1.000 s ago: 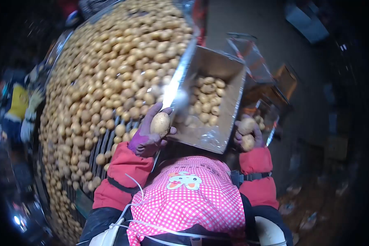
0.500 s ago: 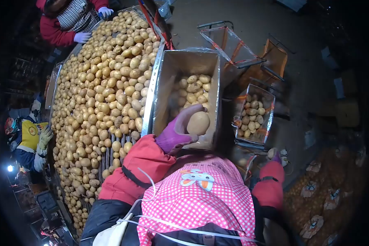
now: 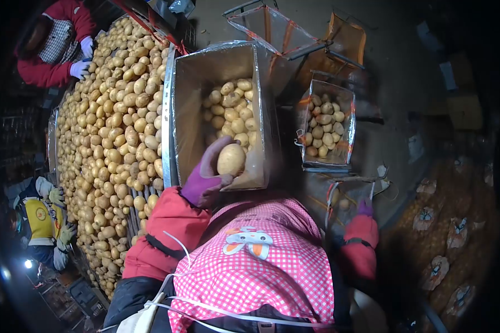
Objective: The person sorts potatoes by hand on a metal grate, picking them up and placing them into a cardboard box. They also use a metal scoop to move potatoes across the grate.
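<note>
My left hand (image 3: 201,180), in a purple glove, is closed around a large potato (image 3: 231,160). It holds the potato over the near end of a tall box (image 3: 214,62) whose far part contains several potatoes (image 3: 240,114). My right hand (image 3: 365,207), also in purple, is low on the right beside a wire-framed holder (image 3: 347,180). Its fingers are too small and dim to make out. A pale potato (image 3: 344,203) lies inside that holder, left of the hand.
A wide sorting table (image 3: 166,111) heaped with potatoes runs along my left. Two people in gloves (image 3: 80,69) (image 3: 66,233) work at its far side. A smaller lined box (image 3: 350,133) of potatoes, framed bags (image 3: 272,30) and filled sacks (image 3: 425,218) are on the right.
The view has swung, so everything sits further left. My left hand still holds its potato. The potato seen at my right hand earlier no longer shows there.
</note>
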`<control>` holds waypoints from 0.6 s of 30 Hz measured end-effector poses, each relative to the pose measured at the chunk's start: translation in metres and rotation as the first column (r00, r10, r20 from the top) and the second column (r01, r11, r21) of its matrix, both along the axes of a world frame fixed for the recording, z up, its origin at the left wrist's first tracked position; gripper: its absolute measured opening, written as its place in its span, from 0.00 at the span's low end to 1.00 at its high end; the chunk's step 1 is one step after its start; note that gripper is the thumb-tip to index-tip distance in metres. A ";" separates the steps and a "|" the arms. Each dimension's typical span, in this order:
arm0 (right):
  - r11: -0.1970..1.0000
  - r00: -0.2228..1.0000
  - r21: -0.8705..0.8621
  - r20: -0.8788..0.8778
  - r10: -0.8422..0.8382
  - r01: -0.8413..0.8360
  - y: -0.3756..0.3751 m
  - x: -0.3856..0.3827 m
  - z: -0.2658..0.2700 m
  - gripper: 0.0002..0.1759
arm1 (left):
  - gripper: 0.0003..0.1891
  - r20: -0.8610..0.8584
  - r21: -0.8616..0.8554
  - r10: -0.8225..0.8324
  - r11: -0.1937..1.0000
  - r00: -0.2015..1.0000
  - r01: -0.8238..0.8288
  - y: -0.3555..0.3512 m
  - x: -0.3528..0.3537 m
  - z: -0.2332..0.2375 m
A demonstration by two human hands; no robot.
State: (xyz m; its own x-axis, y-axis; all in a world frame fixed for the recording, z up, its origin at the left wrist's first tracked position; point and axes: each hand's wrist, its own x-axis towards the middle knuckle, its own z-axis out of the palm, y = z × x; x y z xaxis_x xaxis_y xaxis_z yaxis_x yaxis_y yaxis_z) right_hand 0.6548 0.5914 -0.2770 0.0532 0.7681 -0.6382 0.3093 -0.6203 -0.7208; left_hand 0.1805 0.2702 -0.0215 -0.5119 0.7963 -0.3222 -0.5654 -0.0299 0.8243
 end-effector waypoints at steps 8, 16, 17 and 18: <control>0.721 0.387 0.116 -0.779 0.493 -0.683 -0.115 -0.280 0.217 0.46 | 0.48 -0.419 -0.146 -0.194 0.979 0.887 0.145 0.053 0.049 0.016; 0.720 0.201 -0.039 -0.970 0.141 -0.693 -0.107 -0.323 0.207 0.37 | 0.40 -0.742 -0.176 0.187 0.873 0.644 -0.456 -0.009 0.034 0.023; 0.730 0.147 0.082 -0.959 0.244 -0.678 -0.104 -0.324 0.209 0.37 | 0.38 -0.794 -0.208 0.186 0.811 0.579 -0.547 -0.037 0.027 0.011; 0.732 0.101 0.198 -0.934 0.343 -0.652 -0.100 -0.326 0.210 0.37 | 0.35 -0.840 -0.235 0.173 0.738 0.514 -0.632 -0.066 0.022 0.003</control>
